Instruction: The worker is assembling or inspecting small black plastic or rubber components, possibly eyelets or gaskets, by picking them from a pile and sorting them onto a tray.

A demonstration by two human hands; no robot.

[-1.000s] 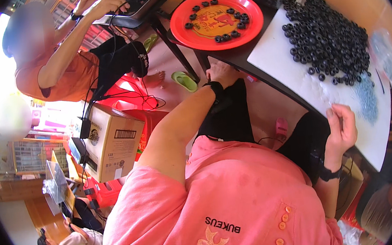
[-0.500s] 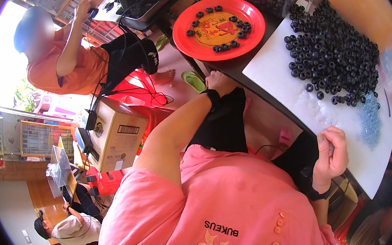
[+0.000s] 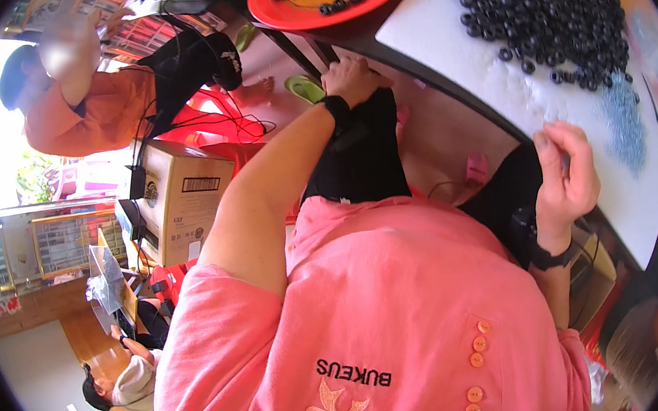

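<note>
Hands are apart: left hand [image 3: 352, 80] rests on the leg [image 3: 373, 132], 12 o'clock; right hand [image 3: 570, 174] curled at 3, can't tell if it's pinching anything. Black beads [image 3: 541, 14] sit around 2; light fingertip pinches probably beat scooping.

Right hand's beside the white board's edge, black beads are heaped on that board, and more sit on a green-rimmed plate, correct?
One slip: the head view shows the plate is red-rimmed, not green. The right hand beside the white board and the black beads heaped there are correct.
</note>
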